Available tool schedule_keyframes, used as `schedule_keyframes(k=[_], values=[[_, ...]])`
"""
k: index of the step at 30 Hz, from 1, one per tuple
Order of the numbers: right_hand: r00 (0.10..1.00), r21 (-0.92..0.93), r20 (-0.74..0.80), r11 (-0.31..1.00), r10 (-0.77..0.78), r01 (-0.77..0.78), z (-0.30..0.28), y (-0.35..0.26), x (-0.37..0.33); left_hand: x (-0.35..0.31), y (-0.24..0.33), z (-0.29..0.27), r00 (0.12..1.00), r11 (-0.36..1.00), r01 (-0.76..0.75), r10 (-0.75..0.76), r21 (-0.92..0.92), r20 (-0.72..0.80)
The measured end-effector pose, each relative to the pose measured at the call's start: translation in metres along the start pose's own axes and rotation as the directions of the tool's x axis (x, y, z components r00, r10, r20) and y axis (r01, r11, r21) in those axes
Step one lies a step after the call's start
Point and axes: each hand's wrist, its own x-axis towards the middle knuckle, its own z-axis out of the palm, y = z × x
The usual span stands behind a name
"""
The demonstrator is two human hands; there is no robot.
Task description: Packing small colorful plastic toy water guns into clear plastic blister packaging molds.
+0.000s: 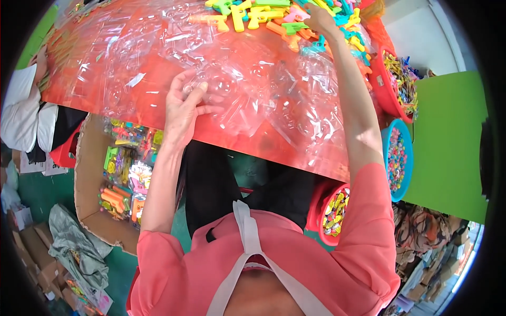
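My left hand pinches the edge of a clear plastic blister shell between thumb and fingers, above the red table. More clear shells lie loose beside it, overlapping so their edges are hard to separate. At the far side, my right hand reaches into a pile of plastic toy pistols in yellow, green, orange and teal. Its fingers are bent together among the toys; what they grip is hidden. An orange toy pistol lies at the pile's left end.
A cardboard box with packed toy sets stands below the table at left. At right are a red basket, a blue basin of small colourful pieces and a red tub. Another person's sleeve shows at far left.
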Motion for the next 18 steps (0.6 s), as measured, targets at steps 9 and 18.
schedule_keyframes(k=[9,18], values=[[0.991,-0.193,-0.107,0.976,0.082,-0.102,0.014,-0.060,-0.030,-0.001,0.012,-0.021,0.999,0.923,-0.016,-0.003,0.384,0.048],[0.960,0.257,-0.209,0.937,-0.184,0.235,-0.019,-0.046,-0.025,0.022,0.009,-0.019,0.973,0.838,0.107,-0.200,0.536,0.118]])
